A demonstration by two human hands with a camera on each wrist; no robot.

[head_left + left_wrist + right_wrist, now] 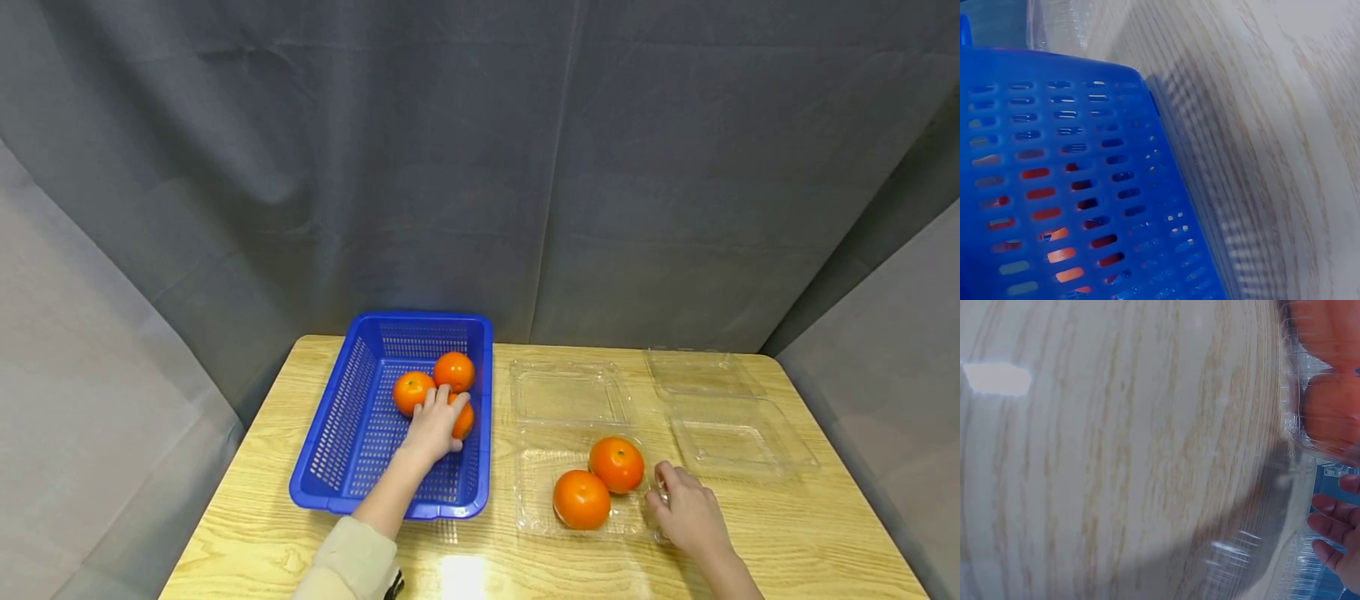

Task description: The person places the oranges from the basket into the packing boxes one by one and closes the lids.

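My left hand (435, 423) reaches into the blue basket (315, 475) and grips an orange (462, 419), with the fingers curled over its top. Two more oranges, one behind (454, 371) and one to the left (413, 392), lie against it. My right hand (692, 508) is at the right edge of an opened clear plastic clamshell box (536, 500), its fingers loosely bent. Two oranges, a front one (581, 500) and a rear one (617, 465), sit in that box. The right wrist view shows the right fingers (1329, 528) spread near the box's corner. The left wrist view shows only the basket's side, hiding the left hand.
Another opened clear clamshell box (738, 446) lies farther right on the wooden table (247, 533). The first box's lid (570, 392) lies folded back toward the rear edge. A grey curtain (480, 167) hangs behind the table, with pale cloth at both sides.
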